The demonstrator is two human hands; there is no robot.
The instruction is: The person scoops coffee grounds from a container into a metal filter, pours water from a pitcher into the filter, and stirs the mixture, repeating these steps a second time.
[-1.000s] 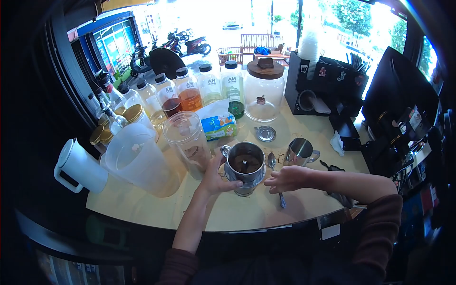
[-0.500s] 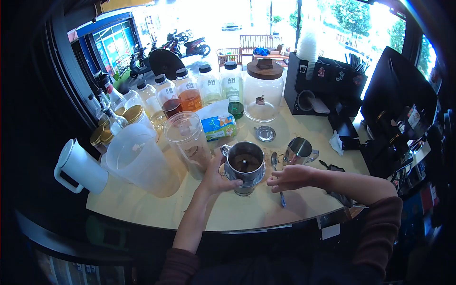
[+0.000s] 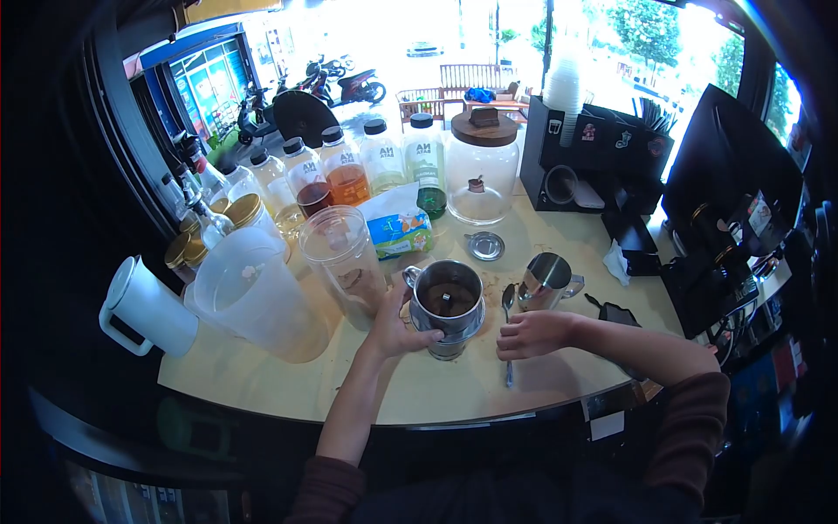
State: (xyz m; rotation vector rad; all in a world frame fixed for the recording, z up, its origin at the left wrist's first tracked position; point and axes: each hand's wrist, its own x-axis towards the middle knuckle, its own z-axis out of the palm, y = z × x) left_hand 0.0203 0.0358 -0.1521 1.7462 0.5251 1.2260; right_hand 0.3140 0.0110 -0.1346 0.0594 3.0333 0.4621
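My left hand (image 3: 400, 327) is wrapped round the side of a metal drip coffee filter (image 3: 447, 325), its thumb across the front. Dark brown coffee grounds (image 3: 449, 299) lie inside, with a small metal post in the middle. The filter stands upright on a vessel largely hidden below it. To its right, my right hand (image 3: 534, 334) has curled fingers at the handle of a metal spoon (image 3: 509, 299), which lies along the tabletop; the fingertips are partly hidden. Behind that hand is a shiny metal mug (image 3: 546, 278). A round metal lid (image 3: 485, 246) lies beyond the filter.
On the left stand a white jug (image 3: 153, 306), a large translucent pitcher (image 3: 253, 297) and a clear canister (image 3: 340, 262) of brown powder. Several bottles, a tissue pack (image 3: 400, 234) and a wooden-lidded jar (image 3: 483, 175) line the back. A black cup organizer (image 3: 598, 157) stands at right.
The spoon has turned, its handle end swinging left and its bowl shifting slightly right. My right hand has moved slightly right and its wrist has shifted. My left hand stays on the filter.
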